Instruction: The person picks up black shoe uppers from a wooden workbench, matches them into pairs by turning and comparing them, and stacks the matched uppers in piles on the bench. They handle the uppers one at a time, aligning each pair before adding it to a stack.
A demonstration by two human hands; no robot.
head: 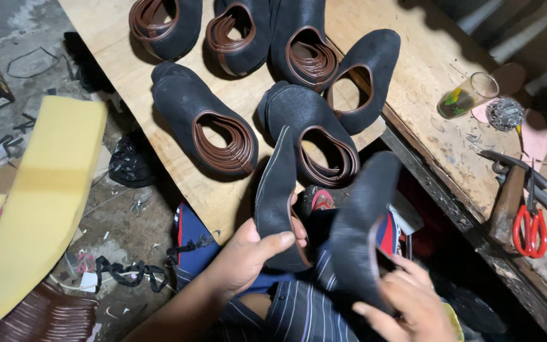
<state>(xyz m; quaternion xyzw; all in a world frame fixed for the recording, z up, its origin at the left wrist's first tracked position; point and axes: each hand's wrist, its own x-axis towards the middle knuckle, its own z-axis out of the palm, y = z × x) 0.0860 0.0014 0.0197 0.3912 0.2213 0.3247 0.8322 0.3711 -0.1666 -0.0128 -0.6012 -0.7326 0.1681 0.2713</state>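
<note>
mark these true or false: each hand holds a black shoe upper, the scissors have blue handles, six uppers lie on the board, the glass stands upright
Each hand holds a black shoe upper: true; the left hand grips one upper, the right hand another.
The scissors have blue handles: false; they are red.
Six uppers lie on the wooden board: true.
The glass stands upright: false; it lies tilted on its side on the workbench.
</note>
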